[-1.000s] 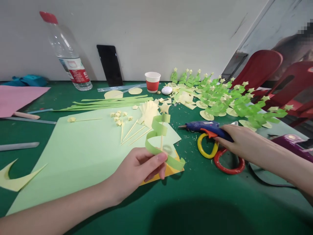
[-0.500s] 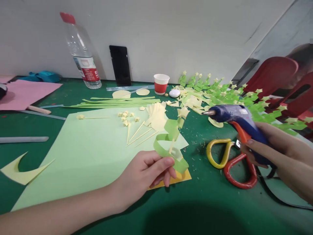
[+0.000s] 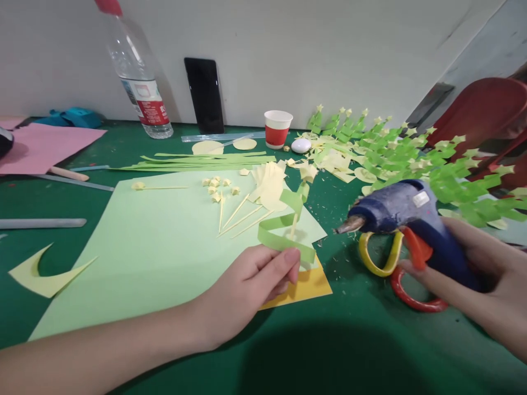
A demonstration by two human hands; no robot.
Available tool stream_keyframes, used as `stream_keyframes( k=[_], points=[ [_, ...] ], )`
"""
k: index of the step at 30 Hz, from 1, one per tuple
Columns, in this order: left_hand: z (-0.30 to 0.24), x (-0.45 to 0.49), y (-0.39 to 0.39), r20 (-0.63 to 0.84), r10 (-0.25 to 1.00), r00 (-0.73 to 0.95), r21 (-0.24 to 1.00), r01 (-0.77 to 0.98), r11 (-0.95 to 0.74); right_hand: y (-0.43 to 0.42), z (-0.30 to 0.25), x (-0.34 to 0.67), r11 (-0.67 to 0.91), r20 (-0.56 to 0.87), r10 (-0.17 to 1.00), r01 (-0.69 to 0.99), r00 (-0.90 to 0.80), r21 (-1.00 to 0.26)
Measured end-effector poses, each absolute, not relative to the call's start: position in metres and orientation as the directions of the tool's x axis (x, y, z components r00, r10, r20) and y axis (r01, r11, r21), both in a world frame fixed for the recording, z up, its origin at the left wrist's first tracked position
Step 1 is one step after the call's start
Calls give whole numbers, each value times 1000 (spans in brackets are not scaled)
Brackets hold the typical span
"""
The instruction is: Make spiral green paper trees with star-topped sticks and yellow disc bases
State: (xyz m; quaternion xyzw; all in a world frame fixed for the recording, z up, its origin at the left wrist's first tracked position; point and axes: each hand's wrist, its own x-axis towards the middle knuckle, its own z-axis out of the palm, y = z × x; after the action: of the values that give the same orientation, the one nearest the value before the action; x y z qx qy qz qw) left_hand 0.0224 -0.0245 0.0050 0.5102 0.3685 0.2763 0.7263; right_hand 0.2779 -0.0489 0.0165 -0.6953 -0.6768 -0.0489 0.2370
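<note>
Between thumb and fingers, my left hand (image 3: 259, 277) pinches a small stick wound with a green paper strip (image 3: 275, 230). A pale yellow paper star (image 3: 308, 172) tops the stick. My right hand (image 3: 481, 280) is wrapped round a blue glue gun (image 3: 399, 206) with an orange trigger, its nozzle pointing left toward the strip, apart from it. Under the glue gun lie scissors with a yellow handle loop (image 3: 381, 269) and a red handle loop (image 3: 418, 299). Below my left hand are a light green sheet (image 3: 156, 263) and an orange-yellow piece (image 3: 307, 288).
Small folded stars (image 3: 214, 186), thin sticks (image 3: 239, 215) and cream paper pieces (image 3: 267, 184) lie on the green sheet. Green strips (image 3: 197, 162), a paper cup (image 3: 278, 129), a phone (image 3: 203, 96) and a bottle (image 3: 144, 93) are behind. Several finished star stems (image 3: 432, 159) stand right.
The glue gun in my right hand has come lower and nearer, covering more of the scissors. My left hand still holds the stick with its strip. The view has shifted slightly.
</note>
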Motion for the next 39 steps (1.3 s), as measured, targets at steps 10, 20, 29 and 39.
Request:
stream_keyframes(
  k=[10, 20, 29, 39],
  points=[
    [7, 22, -21, -157, 759, 632, 980, 6, 198, -49, 12, 257, 32, 326, 936, 885, 137, -464],
    [8, 24, -21, -151, 775, 614, 987, 57, 147, -49, 13, 255, -36, 331, 918, 878, 218, -478],
    [8, 22, -20, -180, 769, 613, 983, 97, 153, -49, 13, 257, 80, 403, 911, 924, 84, -375],
    [5, 21, -22, -208, 765, 609, 975, 71, 209, -57, 10, 252, 100, 469, 882, 953, 48, -285]
  ],
)
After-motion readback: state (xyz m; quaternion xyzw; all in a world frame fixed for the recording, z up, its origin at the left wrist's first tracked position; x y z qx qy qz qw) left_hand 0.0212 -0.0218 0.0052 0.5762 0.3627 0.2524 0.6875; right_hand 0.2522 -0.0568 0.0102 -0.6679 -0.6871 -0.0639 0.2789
